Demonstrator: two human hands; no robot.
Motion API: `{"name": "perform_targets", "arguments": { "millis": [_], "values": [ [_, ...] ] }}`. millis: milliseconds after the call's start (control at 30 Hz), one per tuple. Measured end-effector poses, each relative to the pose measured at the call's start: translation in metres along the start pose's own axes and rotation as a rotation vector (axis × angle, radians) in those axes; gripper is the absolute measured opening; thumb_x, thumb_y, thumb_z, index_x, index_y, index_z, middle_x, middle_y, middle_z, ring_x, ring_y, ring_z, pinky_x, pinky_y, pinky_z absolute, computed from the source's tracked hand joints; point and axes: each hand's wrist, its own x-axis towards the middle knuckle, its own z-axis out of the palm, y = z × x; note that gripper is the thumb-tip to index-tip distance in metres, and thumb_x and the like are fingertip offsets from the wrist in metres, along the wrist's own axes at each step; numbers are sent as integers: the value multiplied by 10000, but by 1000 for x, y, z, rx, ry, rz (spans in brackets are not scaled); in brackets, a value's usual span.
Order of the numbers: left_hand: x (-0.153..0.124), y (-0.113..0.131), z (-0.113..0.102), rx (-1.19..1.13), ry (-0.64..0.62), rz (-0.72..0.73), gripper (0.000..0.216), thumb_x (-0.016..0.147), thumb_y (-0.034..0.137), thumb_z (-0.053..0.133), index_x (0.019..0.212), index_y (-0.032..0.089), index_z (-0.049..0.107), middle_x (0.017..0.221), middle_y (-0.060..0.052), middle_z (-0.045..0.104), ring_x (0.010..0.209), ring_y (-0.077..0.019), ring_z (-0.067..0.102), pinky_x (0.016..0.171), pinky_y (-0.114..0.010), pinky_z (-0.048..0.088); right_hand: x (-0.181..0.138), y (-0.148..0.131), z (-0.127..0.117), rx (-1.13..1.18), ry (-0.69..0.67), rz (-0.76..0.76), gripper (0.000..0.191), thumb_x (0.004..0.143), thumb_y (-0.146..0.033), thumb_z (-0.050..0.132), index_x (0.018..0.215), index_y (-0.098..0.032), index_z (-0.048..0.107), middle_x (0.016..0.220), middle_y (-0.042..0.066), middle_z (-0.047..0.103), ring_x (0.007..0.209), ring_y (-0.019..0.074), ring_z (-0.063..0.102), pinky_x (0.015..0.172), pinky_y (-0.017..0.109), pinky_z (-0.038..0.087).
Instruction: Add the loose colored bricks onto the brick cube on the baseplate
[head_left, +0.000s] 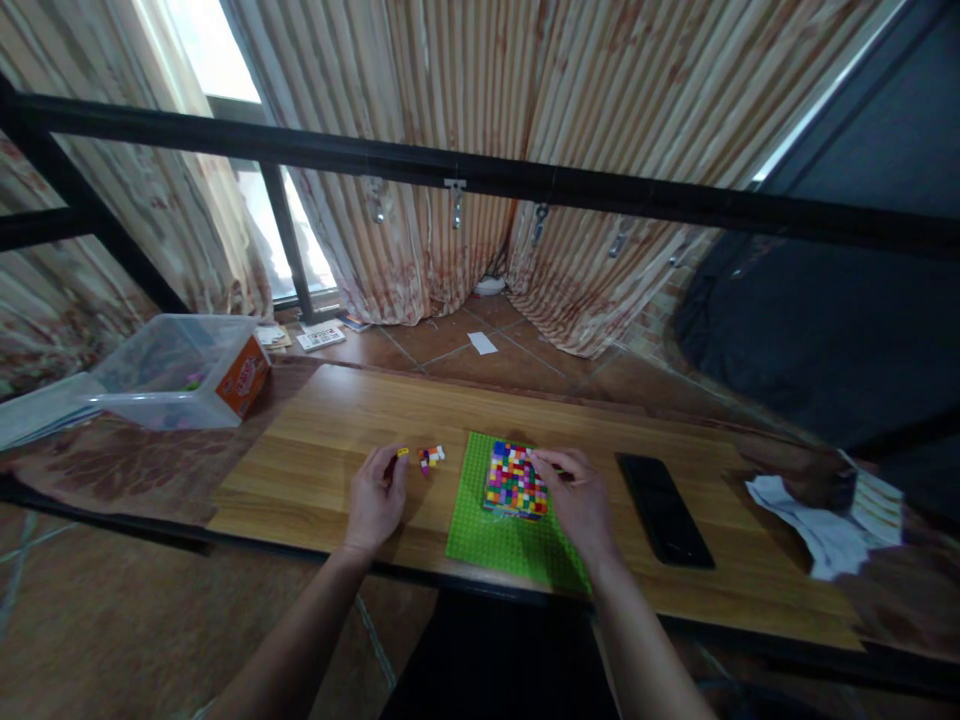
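Observation:
A block built of many coloured toy bricks (516, 482) stands on a green baseplate (469, 540) in the middle of the wooden board. My right hand (574, 495) reaches over the plate from the right, its fingertips pinched at the block's upper right edge. Whatever lies between those fingertips is too small to make out. To the left of the plate, my left hand (378, 500) pinches a small yellow brick (403, 452) between thumb and forefinger. Close beside it, a few loose bricks (430, 459) in white, orange, purple and red lie on the wood.
A black phone (665, 510) lies right of the baseplate, with crumpled white paper (806, 525) farther right. At the far left stands a clear plastic bin (169, 375) with an orange label. A black metal bar (480, 172) crosses above the board, before striped curtains (465, 90).

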Motion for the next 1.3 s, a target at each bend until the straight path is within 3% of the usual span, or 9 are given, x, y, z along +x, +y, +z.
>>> {"name": "perform_targets", "arguments": {
  "millis": [333,567,700,900,1300],
  "values": [
    [2,2,-2,23,-42,-6,217,914,331,488,878,184,644,826,-44,673,768,-159,626,719,-271,493,15,20,5,84,-42,47,219,702,-463,739,779,-263,777,1019,57,678,1001,231,615,893,398,454],
    [2,5,-2,8,-58,-24,212,909,330,500,870,187,651,837,-44,678,775,-157,625,722,-268,493,17,16,12,391,-70,340,434,575,-438,830,948,-230,754,968,42,731,874,215,658,802,372,511],
    [1,4,-2,-5,-57,-32,214,916,328,497,893,184,654,848,-42,679,788,-158,628,740,-276,493,14,13,14,519,-147,401,398,594,-442,824,923,-227,762,949,35,752,830,193,669,753,327,526],
    [-1,5,-1,-3,-85,-35,211,921,321,488,939,186,649,874,-50,685,818,-167,636,756,-284,500,11,11,16,516,-139,433,386,605,-467,818,901,-225,766,874,35,763,712,192,676,629,314,543],
    [-1,2,1,6,-75,2,221,928,305,457,1009,194,631,936,-61,680,883,-185,645,812,-317,527,5,15,21,563,-107,411,406,619,-492,808,934,-240,759,896,24,761,716,185,678,645,318,552]
  ]
}}
